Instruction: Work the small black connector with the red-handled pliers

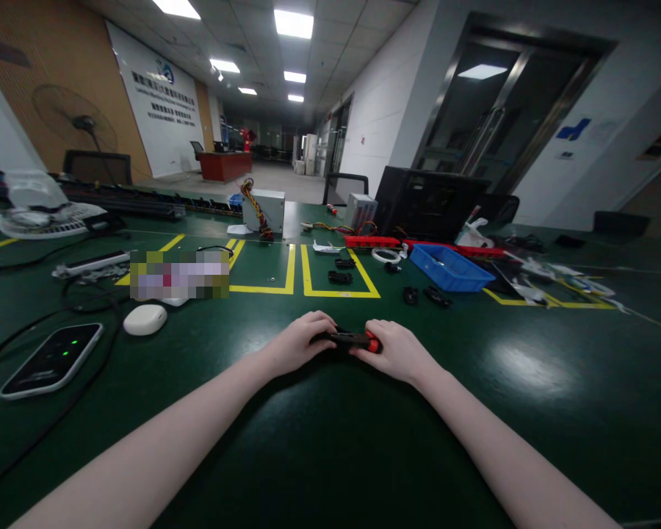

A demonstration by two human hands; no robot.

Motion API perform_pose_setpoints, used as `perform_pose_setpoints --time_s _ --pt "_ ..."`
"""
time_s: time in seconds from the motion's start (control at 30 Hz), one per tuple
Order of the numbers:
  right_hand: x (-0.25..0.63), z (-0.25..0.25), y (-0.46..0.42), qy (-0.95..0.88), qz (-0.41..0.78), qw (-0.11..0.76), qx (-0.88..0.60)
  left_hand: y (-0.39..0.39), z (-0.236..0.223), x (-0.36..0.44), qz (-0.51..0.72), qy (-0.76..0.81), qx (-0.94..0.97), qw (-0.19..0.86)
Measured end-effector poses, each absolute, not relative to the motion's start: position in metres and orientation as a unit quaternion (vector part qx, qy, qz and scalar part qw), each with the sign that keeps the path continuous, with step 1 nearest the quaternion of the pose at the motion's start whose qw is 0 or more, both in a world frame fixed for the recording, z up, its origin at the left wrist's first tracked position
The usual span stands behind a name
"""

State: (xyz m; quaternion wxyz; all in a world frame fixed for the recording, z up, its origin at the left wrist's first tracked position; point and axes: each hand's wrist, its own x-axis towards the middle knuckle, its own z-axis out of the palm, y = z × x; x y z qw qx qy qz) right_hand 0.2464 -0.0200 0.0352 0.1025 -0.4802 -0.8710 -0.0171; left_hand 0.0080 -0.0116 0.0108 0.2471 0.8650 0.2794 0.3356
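Red at 1 end, a dark tool (352,339) is held between 2 hands over the green table (529,441). The right hand (394,347) has fingers clamped around the red end; the left hand (300,344) pinches the dark end, likely to steady it.

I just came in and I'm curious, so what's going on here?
Someone is using both hands to hold a small black-and-red thing over a green table. The left hand grips its dark end, and the right hand has the red end. I can't tell what it is. Farther back, two black parts lie inside yellow tape, with a blue bin off to the right.
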Motion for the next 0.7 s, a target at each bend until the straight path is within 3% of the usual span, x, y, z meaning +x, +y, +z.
perform_pose_setpoints --time_s 0.7 --pt "0.2528 0.0360 -0.0188 -0.879 -0.121 0.138 -0.441 -0.0179 0.0166 0.0106 0.347 0.242 0.872 0.247"
